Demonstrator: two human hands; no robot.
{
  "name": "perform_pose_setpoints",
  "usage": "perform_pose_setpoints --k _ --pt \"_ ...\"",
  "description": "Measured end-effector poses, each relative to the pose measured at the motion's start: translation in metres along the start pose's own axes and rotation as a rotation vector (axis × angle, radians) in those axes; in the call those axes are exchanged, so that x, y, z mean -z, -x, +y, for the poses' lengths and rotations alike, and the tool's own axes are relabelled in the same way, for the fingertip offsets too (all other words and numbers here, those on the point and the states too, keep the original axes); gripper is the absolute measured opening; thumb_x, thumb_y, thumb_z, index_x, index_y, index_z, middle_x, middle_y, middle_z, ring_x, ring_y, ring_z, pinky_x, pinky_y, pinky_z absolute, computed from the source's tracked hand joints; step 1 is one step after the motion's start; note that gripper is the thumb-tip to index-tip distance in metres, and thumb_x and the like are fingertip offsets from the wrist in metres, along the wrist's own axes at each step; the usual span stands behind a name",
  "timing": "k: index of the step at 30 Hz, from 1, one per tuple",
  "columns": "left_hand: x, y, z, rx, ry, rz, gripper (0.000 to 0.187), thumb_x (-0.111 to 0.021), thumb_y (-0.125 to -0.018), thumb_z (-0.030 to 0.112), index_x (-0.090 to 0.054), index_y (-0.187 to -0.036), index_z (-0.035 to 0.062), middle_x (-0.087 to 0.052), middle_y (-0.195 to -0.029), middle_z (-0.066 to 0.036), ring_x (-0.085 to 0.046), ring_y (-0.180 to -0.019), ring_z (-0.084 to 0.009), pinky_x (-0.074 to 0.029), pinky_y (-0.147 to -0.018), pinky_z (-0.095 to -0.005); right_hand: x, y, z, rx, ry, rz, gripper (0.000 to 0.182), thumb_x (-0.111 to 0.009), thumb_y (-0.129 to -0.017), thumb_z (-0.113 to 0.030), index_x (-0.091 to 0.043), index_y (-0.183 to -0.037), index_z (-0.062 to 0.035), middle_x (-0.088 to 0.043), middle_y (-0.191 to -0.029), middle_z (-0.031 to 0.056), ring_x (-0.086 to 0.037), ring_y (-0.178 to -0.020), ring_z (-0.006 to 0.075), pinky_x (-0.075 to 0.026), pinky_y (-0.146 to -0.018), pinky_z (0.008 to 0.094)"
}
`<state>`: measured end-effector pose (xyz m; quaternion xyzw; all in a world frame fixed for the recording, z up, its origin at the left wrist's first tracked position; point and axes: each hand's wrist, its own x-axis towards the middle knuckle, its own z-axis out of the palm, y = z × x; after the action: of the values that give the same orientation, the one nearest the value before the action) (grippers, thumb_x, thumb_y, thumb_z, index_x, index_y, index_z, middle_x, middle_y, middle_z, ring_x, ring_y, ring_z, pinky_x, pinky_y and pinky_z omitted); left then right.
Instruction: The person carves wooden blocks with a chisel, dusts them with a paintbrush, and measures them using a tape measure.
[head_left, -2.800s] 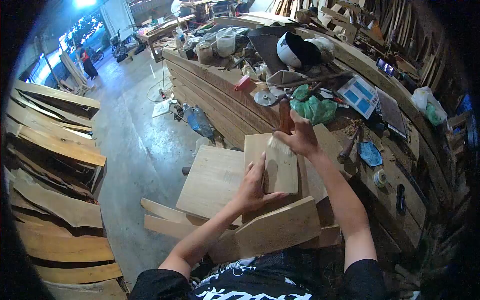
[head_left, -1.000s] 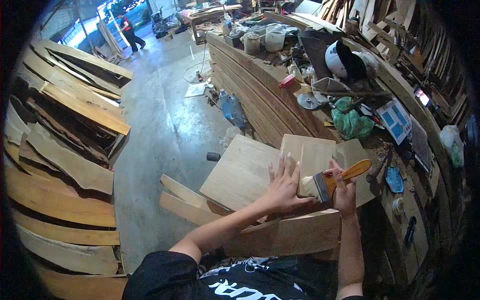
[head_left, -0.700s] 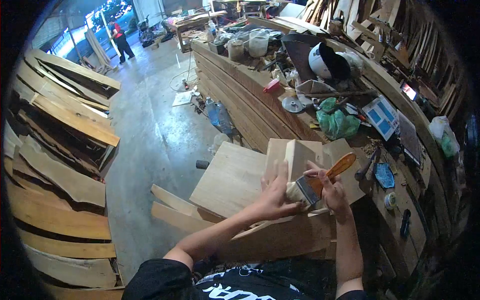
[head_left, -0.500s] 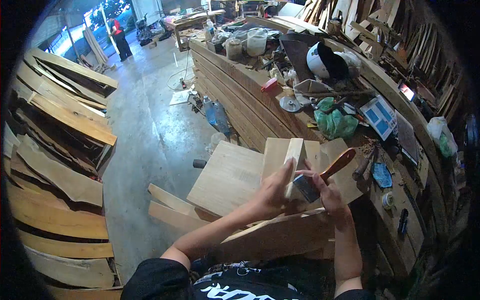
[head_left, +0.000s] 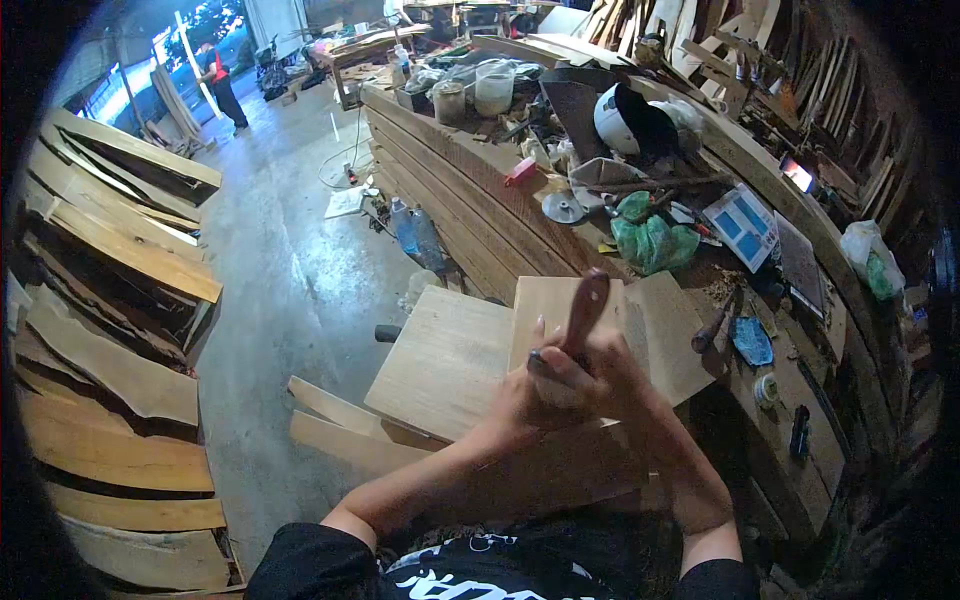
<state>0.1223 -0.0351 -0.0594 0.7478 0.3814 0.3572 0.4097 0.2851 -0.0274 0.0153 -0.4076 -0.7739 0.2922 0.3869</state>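
Observation:
My right hand [head_left: 605,370] is closed round the wooden handle [head_left: 588,310] of a flat tool, whose end points up and away. The tool's head is mostly hidden by my hands. Pressed against it, my left hand [head_left: 535,395] is closed, and what its fingers hold is hidden. Beneath and behind both hands lies a pale wooden board [head_left: 540,300]. A second pale board [head_left: 445,360] lies to the left, and a thin brown panel [head_left: 665,330] to the right.
Long planks [head_left: 120,440] are stacked on the left. A timber pile [head_left: 470,190] carries a white helmet [head_left: 620,120], green bag [head_left: 650,240], blue-printed sheet [head_left: 742,228] and tape roll [head_left: 766,390]. Bottles [head_left: 405,225] stand beside it. Far off, a person [head_left: 222,85] stands on the floor.
The tool has swung upright in my right hand, and my hands have come together. The narrow wooden piece at my left hand is out of sight. The distant person has turned.

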Motion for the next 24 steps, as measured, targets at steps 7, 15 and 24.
perform_pose_setpoints --k 7,15,24 --pt "-0.004 -0.005 -0.015 -0.032 -0.08 0.007 0.112 -0.088 -0.072 0.032 -0.023 -0.157 0.0002 -0.068 -0.116 -0.026 -0.069 -0.107 -0.0342 -0.054 -0.091 -0.0413 0.031 -0.062 0.054 0.138 0.457 0.337 0.035 -0.076 -0.088 -0.031 -0.063 -0.079 0.0007 -0.059 -0.076 0.0155 -0.062 -0.07 0.0327 -0.049 -0.064 0.0426" --pt "0.008 -0.005 0.018 0.289 -0.159 -0.099 0.087 -0.087 -0.073 0.028 -0.044 -0.144 0.0027 -0.069 -0.108 -0.024 -0.07 -0.097 -0.0358 -0.054 -0.084 -0.0418 0.003 -0.039 0.007 0.178 0.739 -0.051 0.02 -0.071 -0.087 -0.026 -0.069 -0.087 -0.0065 -0.06 -0.079 0.0134 -0.064 -0.073 0.0367 -0.051 -0.064 0.0476" --pt "0.007 0.004 0.014 0.171 -0.06 -0.058 0.068 -0.08 -0.078 0.035 -0.051 -0.131 0.0031 -0.068 -0.106 -0.028 -0.065 -0.105 -0.0446 -0.052 -0.084 -0.0489 0.009 -0.015 -0.002 0.092 0.341 0.029 0.02 -0.075 -0.088 -0.022 -0.069 -0.084 -0.0037 -0.062 -0.074 0.0128 -0.063 -0.067 0.0336 -0.049 -0.062 0.0425"
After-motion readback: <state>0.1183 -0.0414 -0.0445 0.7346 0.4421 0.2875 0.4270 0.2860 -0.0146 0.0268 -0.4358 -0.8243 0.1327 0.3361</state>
